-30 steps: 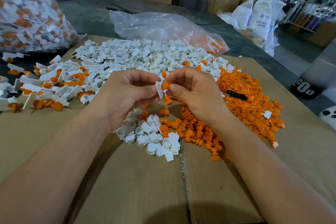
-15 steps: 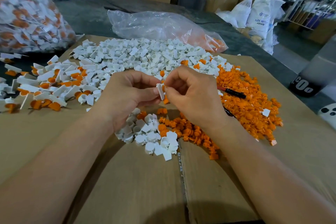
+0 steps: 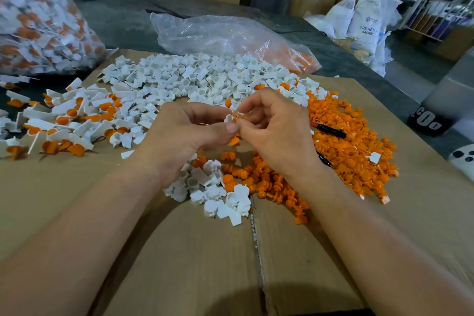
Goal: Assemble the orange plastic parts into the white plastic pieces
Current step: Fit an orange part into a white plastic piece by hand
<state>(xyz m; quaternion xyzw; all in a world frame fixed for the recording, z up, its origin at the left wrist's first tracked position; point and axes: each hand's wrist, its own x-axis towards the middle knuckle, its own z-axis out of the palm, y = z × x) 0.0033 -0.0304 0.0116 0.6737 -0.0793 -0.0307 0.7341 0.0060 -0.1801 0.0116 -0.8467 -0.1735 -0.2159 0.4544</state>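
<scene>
My left hand (image 3: 187,136) pinches a small white plastic piece (image 3: 228,118) between thumb and fingers above the cardboard. My right hand (image 3: 277,133) meets it from the right, and its fingertips pinch an orange part (image 3: 237,117) against the white piece; most of the orange part is hidden. A heap of loose white pieces (image 3: 205,79) lies behind the hands. A small clump of white pieces (image 3: 220,195) sits below them. Loose orange parts (image 3: 354,146) spread out to the right.
Joined white-and-orange pieces (image 3: 66,123) lie at the left. A full bag of them (image 3: 38,23) stands at the far left, and a nearly empty clear bag (image 3: 225,36) lies behind the heap. A black-and-red pen (image 3: 328,130) rests on the orange parts. Everything lies on brown cardboard (image 3: 179,264).
The hands have stayed together over the same spot. The right fingers have shifted on the orange part at the white piece, and less of it shows now than one second ago.
</scene>
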